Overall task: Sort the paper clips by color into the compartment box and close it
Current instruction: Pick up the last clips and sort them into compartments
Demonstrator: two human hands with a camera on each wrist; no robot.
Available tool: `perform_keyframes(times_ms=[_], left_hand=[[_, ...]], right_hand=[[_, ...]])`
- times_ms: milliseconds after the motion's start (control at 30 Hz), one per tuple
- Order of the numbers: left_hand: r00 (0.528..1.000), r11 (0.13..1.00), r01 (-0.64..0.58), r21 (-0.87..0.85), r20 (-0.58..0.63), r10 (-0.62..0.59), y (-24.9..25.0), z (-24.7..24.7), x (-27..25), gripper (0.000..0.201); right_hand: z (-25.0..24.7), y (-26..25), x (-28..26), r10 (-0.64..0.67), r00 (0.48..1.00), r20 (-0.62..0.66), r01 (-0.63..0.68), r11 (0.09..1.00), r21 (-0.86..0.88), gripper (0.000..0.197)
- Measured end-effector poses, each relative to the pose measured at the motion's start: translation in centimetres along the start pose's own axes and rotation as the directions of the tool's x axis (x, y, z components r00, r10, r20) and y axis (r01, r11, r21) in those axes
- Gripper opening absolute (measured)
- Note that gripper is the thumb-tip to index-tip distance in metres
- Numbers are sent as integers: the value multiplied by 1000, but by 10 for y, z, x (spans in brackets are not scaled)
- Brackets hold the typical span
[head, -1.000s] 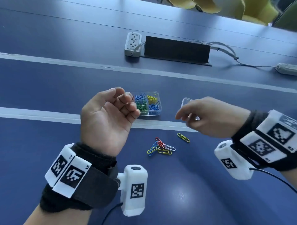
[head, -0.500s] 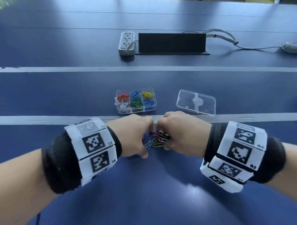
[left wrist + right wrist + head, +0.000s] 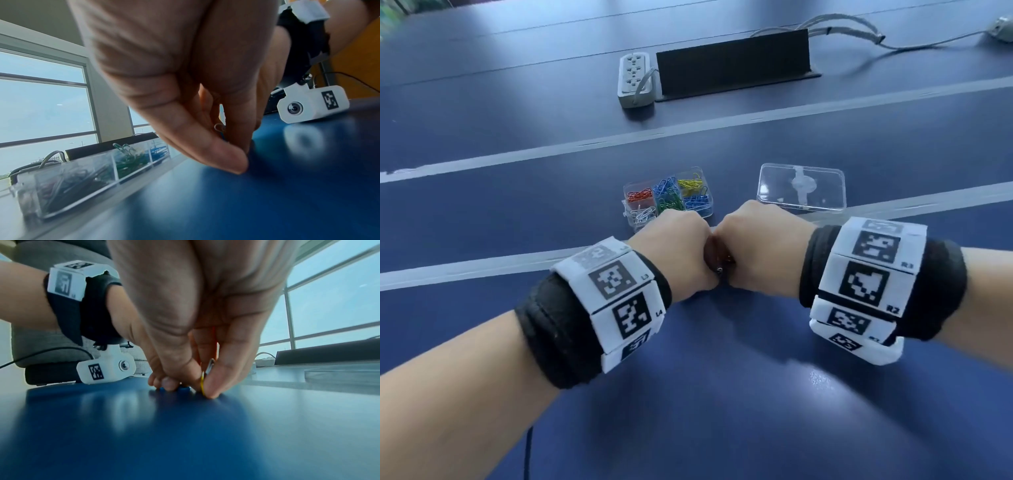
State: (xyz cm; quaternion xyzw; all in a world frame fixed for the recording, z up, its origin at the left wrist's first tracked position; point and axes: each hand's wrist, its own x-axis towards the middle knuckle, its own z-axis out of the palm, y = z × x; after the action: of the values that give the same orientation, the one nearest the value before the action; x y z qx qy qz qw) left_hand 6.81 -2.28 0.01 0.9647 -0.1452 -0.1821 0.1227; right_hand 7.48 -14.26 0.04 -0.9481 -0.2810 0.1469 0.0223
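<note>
Your left hand (image 3: 681,253) and right hand (image 3: 760,250), apart half a second ago, are now touching, pinching up the last loose paper clips (image 3: 206,376) just before the open compartment box (image 3: 667,198); sorting is nearing completion.

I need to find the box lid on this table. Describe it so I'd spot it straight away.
Start from the blue table and find the pale strip crossing it just beyond the two hands. The lid lies flat at that strip, right of the compartment box. Both are clear plastic, but the lid is shallow and holds no paper clips.
</note>
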Motion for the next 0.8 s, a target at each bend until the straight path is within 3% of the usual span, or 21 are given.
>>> perform_keyframes(times_ms=[67, 233, 367, 467, 567, 800], left_hand=[[1000, 999, 17, 34, 7, -17, 4, 0, -1, 13], [1000, 989, 0, 151, 19, -3, 14, 1, -2, 30], [1000, 984, -10, 177, -14, 12, 16, 2, -5, 3], [1000, 989, 3, 147, -27, 1, 12, 5, -5, 14], [999, 995, 28, 101, -22, -26, 8, 4, -4, 10], [999, 995, 13, 102, -46, -9, 2, 3, -6, 6]], right_hand=[[-1, -1, -1, 3, 1000, 8, -3, 1000, -22, 32], [-7, -1, 3, 78, 994, 73, -80, 997, 22, 35], [-5, 1, 5, 140, 987, 73, -145, 987, 72, 31], [-5, 0, 1, 138, 988, 69, -145, 985, 98, 7], [-6, 2, -2, 167, 983, 80, -178, 973, 148, 17], [-18, 23, -10, 173, 977, 128, -202, 942, 267, 10]])
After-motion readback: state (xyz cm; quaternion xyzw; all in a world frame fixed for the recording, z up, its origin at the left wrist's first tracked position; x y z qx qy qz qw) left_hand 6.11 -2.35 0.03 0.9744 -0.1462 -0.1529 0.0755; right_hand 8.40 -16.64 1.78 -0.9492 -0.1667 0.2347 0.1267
